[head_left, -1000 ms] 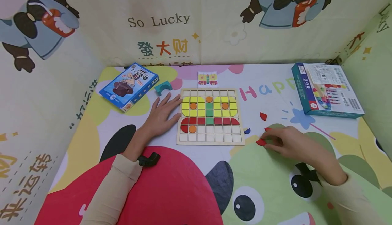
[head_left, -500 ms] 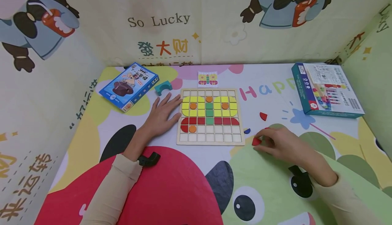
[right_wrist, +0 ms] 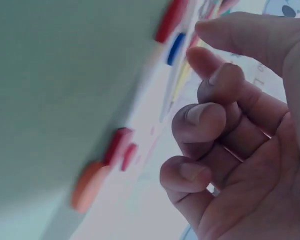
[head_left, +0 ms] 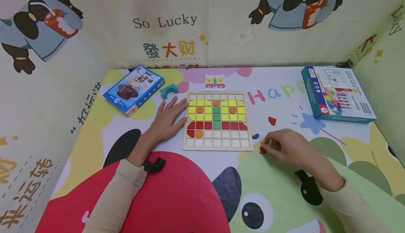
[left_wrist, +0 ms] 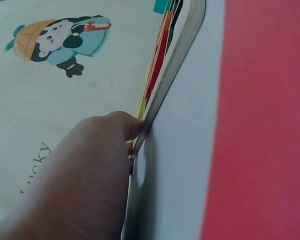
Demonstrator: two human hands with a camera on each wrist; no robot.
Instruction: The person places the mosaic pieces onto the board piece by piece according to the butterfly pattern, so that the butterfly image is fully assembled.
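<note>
A wooden grid board (head_left: 218, 149) lies mid-table with yellow, green, red and orange tiles in its upper rows. My left hand (head_left: 167, 119) rests with spread fingers at the board's left edge; in the left wrist view its thumb (left_wrist: 122, 122) touches the rim. Right of the board, my right hand (head_left: 286, 148) pinches a red tile (head_left: 262, 150) between thumb and index finger, mostly hidden by the fingertips. In the right wrist view, the other fingers (right_wrist: 200, 122) curl loosely. Beyond this hand lies a red quarter-round tile (head_left: 272, 120), and a blue tile (head_left: 255, 136) sits beside the board.
A small butterfly pattern card (head_left: 214, 82) lies behind the board. At back left are a blue box (head_left: 134, 89) and a teal arch block (head_left: 169, 91); a larger box (head_left: 340, 94) lies at back right. The right wrist view shows an orange piece (right_wrist: 90, 186) and a red piece (right_wrist: 118, 145).
My right hand has moved left toward the board, bringing the red tile along with it. A second red tile near the fingers is now hidden behind the hand. The left hand stays still.
</note>
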